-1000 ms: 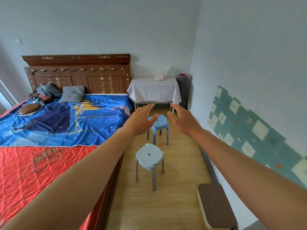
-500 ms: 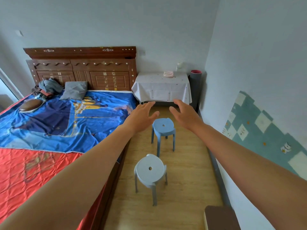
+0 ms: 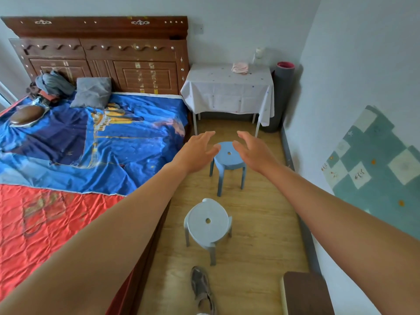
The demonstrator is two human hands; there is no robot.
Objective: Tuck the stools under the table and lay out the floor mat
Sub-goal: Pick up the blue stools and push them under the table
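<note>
Reaching over a wood floor (image 3: 256,235) in a narrow gap between bed (image 3: 91,142) and wall. Two stools: blue stool (image 3: 229,161) at 12 o'clock, grey stool (image 3: 208,220) nearer. One table (image 3: 227,87) beyond, one rolled mat (image 3: 280,96) at its 3 o'clock. Left hand (image 3: 196,153) and right hand (image 3: 254,152) spread, empty, flanking the blue stool.

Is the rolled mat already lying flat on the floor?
No, the rolled mat stands upright in the corner beside the table.
</note>
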